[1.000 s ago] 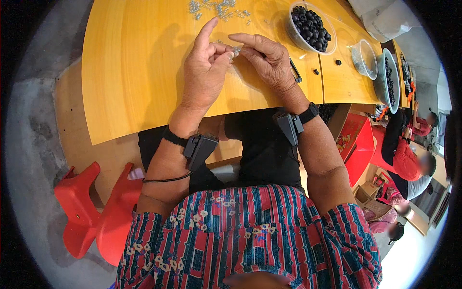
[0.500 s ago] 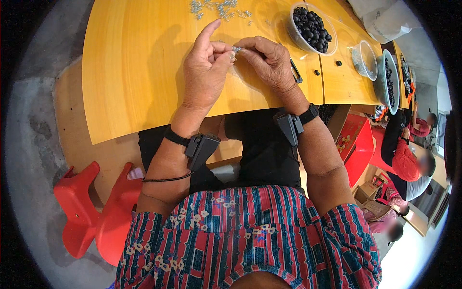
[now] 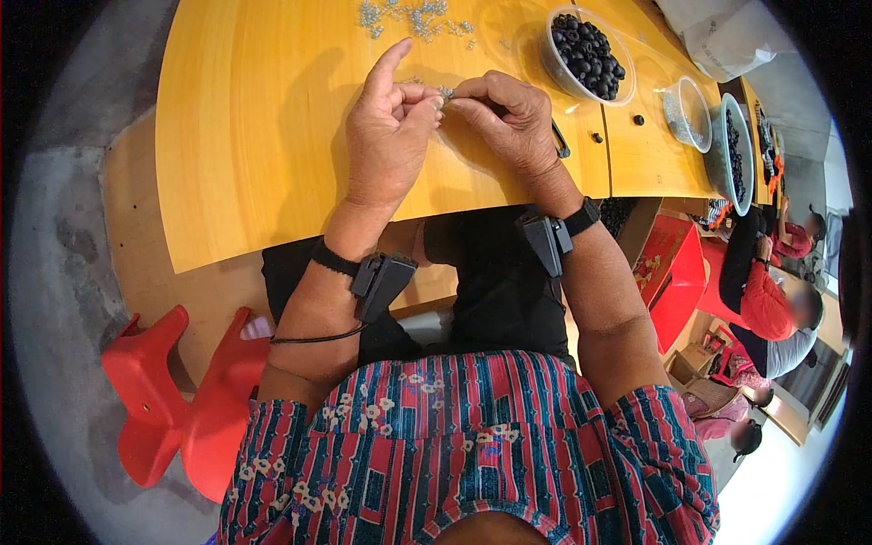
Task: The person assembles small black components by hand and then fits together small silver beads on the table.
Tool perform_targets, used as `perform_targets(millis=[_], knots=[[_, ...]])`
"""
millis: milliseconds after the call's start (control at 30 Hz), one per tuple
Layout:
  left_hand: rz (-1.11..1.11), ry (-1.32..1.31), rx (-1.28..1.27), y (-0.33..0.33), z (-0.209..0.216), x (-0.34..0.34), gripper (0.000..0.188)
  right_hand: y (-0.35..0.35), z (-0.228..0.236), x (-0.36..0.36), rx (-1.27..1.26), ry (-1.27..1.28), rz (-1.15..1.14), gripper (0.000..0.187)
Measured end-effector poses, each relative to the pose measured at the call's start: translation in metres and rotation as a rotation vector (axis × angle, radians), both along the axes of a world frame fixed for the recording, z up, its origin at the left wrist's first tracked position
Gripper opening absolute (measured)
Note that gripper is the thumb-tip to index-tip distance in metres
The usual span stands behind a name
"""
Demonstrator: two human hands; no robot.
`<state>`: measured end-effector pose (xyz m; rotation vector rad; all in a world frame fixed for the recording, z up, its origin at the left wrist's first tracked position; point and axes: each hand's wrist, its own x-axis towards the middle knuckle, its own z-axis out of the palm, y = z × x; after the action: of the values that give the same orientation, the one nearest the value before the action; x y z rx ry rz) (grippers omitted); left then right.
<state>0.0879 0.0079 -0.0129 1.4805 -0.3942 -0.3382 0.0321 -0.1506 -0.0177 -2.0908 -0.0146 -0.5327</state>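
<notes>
Over the yellow wooden table [image 3: 263,136], my left hand [image 3: 391,132] and my right hand [image 3: 509,118] meet fingertip to fingertip. Between them is a small silvery metal piece [image 3: 445,93], perhaps a little spring; its exact shape is too small to make out. My left thumb and a bent finger pinch it, while the left index finger points up and away. The right thumb and index finger close on its other side. Beyond my hands, a loose pile of similar small silvery pieces [image 3: 422,16] is scattered on the table.
Right of my hands stands a clear tub of black round parts [image 3: 589,56], with a black-framed tool [image 3: 559,139] nearer me. Farther right are a clear tub [image 3: 688,113] and a pale blue basin [image 3: 743,154]. Red chairs [image 3: 150,395] stand lower left; co-workers [image 3: 772,295] sit at right.
My hands stay almost in place; the right hand has shifted very slightly, its fingers still at the small silvery piece. One co-worker's head at the far right has moved a little.
</notes>
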Motion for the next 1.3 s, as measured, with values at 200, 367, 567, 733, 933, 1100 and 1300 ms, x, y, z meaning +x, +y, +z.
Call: perform_targets(millis=[200, 367, 567, 733, 933, 1100, 1300], knots=[[0.012, -0.041, 0.032, -0.0004, 0.0004, -0.0013, 0.056, 0.0016, -0.0026, -0.0026, 0.210, 0.001, -0.012, 0.011], [0.021, -0.070, 0.055, -0.0021, 0.0000, -0.0021, 0.056, 0.0013, 0.0016, -0.0005, 0.142, 0.053, -0.024, 0.019], [0.015, -0.124, 0.063, -0.0016, -0.0018, -0.0009, 0.057, 0.0006, 0.0011, 0.0027, -0.005, 0.029, -0.001, 0.018], [0.025, -0.123, 0.020, -0.0026, -0.0027, -0.0016, 0.059, -0.0018, -0.0010, 0.0021, -0.013, 0.022, -0.007, 0.011], [0.057, -0.101, -0.026, -0.0045, -0.0031, -0.0021, 0.058, -0.0035, 0.0000, 0.0002, -0.049, 0.053, -0.004, 0.009], [0.070, -0.063, -0.062, -0.0054, -0.0045, -0.0019, 0.059, -0.0013, 0.0020, -0.0001, 0.036, 0.011, -0.002, 0.009], [0.098, -0.105, 0.000, -0.0056, -0.0018, -0.0026, 0.060, -0.0054, -0.0010, 0.0005, 0.005, -0.015, 0.018, 0.007]])
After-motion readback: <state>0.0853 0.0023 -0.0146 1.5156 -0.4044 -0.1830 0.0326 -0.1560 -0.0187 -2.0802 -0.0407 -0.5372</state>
